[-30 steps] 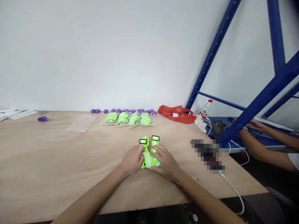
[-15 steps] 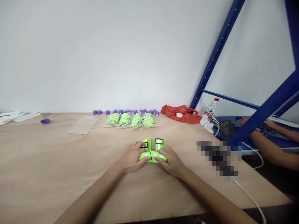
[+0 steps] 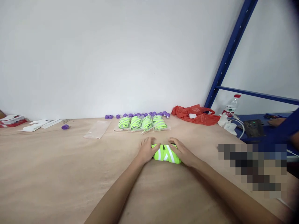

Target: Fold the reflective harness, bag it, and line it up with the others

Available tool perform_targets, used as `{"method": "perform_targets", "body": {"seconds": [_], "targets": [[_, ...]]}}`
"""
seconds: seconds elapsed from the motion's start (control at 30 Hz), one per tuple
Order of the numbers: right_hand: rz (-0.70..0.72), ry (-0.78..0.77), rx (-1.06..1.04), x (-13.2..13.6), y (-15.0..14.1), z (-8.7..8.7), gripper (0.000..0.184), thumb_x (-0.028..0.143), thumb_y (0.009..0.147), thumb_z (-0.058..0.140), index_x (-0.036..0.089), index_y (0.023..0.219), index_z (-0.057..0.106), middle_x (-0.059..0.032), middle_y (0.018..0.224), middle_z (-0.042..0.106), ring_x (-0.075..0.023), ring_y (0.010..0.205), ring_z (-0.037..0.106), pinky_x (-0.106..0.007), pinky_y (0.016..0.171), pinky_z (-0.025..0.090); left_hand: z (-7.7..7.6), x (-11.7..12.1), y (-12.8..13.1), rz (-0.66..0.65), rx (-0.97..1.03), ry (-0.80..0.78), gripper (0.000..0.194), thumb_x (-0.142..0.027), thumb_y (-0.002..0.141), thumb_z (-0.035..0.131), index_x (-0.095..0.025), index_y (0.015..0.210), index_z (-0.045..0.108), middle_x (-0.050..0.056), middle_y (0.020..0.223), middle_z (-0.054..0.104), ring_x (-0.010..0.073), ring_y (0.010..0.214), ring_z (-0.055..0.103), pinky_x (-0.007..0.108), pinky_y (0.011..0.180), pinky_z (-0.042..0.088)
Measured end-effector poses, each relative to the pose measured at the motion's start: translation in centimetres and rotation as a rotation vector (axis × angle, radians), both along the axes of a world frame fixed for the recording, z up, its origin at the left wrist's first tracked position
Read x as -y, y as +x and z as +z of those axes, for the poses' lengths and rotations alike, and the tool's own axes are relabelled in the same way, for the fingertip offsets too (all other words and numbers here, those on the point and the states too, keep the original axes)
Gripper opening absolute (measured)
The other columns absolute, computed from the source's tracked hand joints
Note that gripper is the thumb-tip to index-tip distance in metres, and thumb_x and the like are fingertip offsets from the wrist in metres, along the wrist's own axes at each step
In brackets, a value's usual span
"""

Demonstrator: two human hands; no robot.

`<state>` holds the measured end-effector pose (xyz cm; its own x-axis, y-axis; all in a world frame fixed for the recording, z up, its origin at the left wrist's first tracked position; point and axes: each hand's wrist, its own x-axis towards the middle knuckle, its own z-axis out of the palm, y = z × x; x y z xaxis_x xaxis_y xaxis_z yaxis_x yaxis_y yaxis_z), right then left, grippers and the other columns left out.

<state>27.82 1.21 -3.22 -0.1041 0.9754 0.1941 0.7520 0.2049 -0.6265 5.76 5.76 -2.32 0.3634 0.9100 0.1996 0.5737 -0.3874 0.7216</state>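
On the table lies a folded bundle of neon yellow-green reflective strap (image 3: pixel 167 154) with silvery stripes, a bit of black showing at its top. My left hand (image 3: pixel 147 150) grips its left end, thumb over the top and fingers behind. At the right end my right hand (image 3: pixel 183 151) holds it the same way, fingers curved round the far side. Beyond the hands sits a row of several clear bags with similar coiled reflective straps (image 3: pixel 147 123). To their left a flat clear plastic bag (image 3: pixel 97 129) lies on the table.
Purple rolls (image 3: pixel 149 114) line the wall, and one purple piece (image 3: pixel 65 127) lies apart at left. White strips (image 3: pixel 42 125) are at far left. A red plastic bag (image 3: pixel 198 115), a bottle (image 3: pixel 231 105) and a blue rack post (image 3: pixel 230 56) stand right, near another person's hand (image 3: pixel 277 121).
The two loose buckled strap ends have been folded onto the bundle, which now looks wider and flatter. My view has turned left, so the surroundings appear shifted right.
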Motion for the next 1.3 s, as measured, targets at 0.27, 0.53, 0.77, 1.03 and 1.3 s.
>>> {"method": "perform_targets", "body": {"seconds": [0.27,0.53,0.77,1.03,1.3], "targets": [[-0.135,0.103,0.065,-0.1,-0.5,-0.9,0.036,0.048,0.096,0.039,0.021,0.094,0.061,-0.0146,0.108,0.068,-0.0307,0.114,0.059,-0.045,0.104,0.042,-0.3,-0.1,0.8,0.096,0.040,-0.025,0.020,-0.040,0.088,0.062,-0.021,0.081,0.066,0.009,0.103,0.069,0.0320,0.114,0.054,0.048,0.107,0.030],[-0.157,0.056,-0.186,0.4,-1.6,-0.3,0.033,0.051,0.088,0.046,0.021,0.093,0.059,-0.0082,0.102,0.069,-0.0258,0.099,0.063,-0.037,0.088,0.046,-1.7,-0.4,1.9,0.042,0.367,-0.132,0.010,-0.019,0.083,0.059,-0.020,0.091,0.054,0.002,0.085,0.066,0.0179,0.082,0.064,0.029,0.076,0.047],[-0.188,-0.028,-0.746,0.2,-3.4,0.2,0.039,0.055,0.068,0.075,0.021,0.077,0.060,-0.0049,0.087,0.069,-0.0247,0.087,0.063,-0.034,0.077,0.047,-1.7,0.6,3.8,0.135,0.585,-0.071,0.021,-0.009,0.080,0.048,-0.020,0.098,0.054,0.004,0.090,0.063,0.0169,0.082,0.062,0.029,0.075,0.048],[-0.006,-0.228,-1.105,0.7,-3.7,1.1,0.042,0.046,0.058,0.090,0.021,0.078,0.062,-0.0080,0.120,0.069,-0.0305,0.109,0.065,-0.041,0.092,0.050,-0.4,2.4,3.9,0.123,0.633,0.113,0.019,-0.012,0.085,0.046,-0.022,0.098,0.056,0.003,0.096,0.063,0.0180,0.081,0.061,0.031,0.078,0.047],[0.106,-0.194,-0.846,0.5,-3.1,1.4,0.043,0.037,0.064,0.083,0.020,0.103,0.076,-0.0067,0.118,0.072,-0.0288,0.112,0.063,-0.039,0.097,0.047,-0.5,2.4,3.9,0.071,0.621,0.176,0.014,-0.016,0.086,0.047,-0.021,0.094,0.056,0.005,0.096,0.058,0.0207,0.094,0.059,0.034,0.086,0.045]]}}
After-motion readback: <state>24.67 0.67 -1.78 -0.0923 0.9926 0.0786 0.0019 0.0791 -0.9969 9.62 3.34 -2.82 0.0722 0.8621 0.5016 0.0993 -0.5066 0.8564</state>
